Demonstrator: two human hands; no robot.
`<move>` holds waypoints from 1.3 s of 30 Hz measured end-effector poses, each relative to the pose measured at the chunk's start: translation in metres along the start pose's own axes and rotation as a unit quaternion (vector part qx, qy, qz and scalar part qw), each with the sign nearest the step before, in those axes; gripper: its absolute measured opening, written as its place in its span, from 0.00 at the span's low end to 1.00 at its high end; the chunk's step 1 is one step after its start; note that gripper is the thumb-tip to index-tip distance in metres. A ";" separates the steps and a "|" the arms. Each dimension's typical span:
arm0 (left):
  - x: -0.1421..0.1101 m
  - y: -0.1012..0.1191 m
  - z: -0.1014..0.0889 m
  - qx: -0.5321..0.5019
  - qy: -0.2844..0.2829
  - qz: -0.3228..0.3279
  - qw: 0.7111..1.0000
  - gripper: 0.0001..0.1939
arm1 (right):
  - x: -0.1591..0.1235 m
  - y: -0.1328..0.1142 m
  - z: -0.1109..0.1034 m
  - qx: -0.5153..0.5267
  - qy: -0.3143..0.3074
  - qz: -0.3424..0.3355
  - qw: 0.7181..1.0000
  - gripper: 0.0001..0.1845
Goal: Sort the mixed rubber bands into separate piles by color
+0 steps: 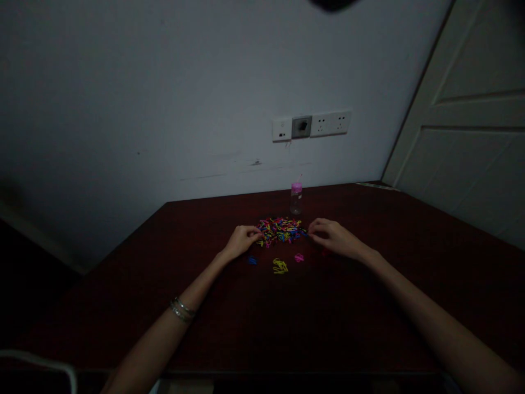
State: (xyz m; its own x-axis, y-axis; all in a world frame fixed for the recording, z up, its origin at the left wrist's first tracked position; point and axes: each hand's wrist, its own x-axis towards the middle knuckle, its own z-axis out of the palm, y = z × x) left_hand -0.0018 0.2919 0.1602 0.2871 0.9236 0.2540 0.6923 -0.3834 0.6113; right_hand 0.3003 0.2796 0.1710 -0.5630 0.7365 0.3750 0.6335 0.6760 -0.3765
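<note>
A heap of small multicoloured rubber bands (pixel 281 230) lies on the dark red table. My left hand (pixel 243 239) is at the heap's left edge, thumb and fingertips pinched together; whatever is between them is too small to make out. At the right edge, my right hand (pixel 330 235) has its thumb and fingers closed near a dark band, and I cannot see clearly what they grip. Nearer to me lie separate little groups: blue bands (pixel 252 261), yellow bands (pixel 280 266) and pink bands (pixel 299 258).
Behind the heap stands a clear bottle with a pink lid (pixel 296 198). The table (pixel 262 328) meets a pale wall with sockets (pixel 330 124) and a switch plate (pixel 301 126). A white panelled door (pixel 471 142) is at the right. A pale cable (pixel 41 360) curves at the lower left.
</note>
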 end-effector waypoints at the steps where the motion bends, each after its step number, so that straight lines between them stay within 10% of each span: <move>1: 0.001 0.001 -0.002 -0.019 0.006 0.000 1.000 0.14 | 0.000 0.001 0.000 0.001 0.003 -0.001 1.000 0.08; 23: -0.022 0.061 0.002 -0.260 -0.047 -0.010 0.964 0.16 | 0.007 -0.072 0.021 0.158 0.132 -0.041 0.978 0.09; 39: -0.018 0.050 0.007 -0.281 -0.016 -0.025 0.959 0.21 | 0.005 -0.043 -0.011 0.167 0.183 -0.022 0.969 0.09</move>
State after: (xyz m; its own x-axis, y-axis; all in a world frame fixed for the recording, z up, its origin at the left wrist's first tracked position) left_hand 0.0323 0.2558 0.1811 0.2889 0.9370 0.1964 0.2418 -0.2699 0.9320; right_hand 0.2764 0.2540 0.1986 -0.3213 0.6902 0.6484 0.3715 0.7217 -0.5841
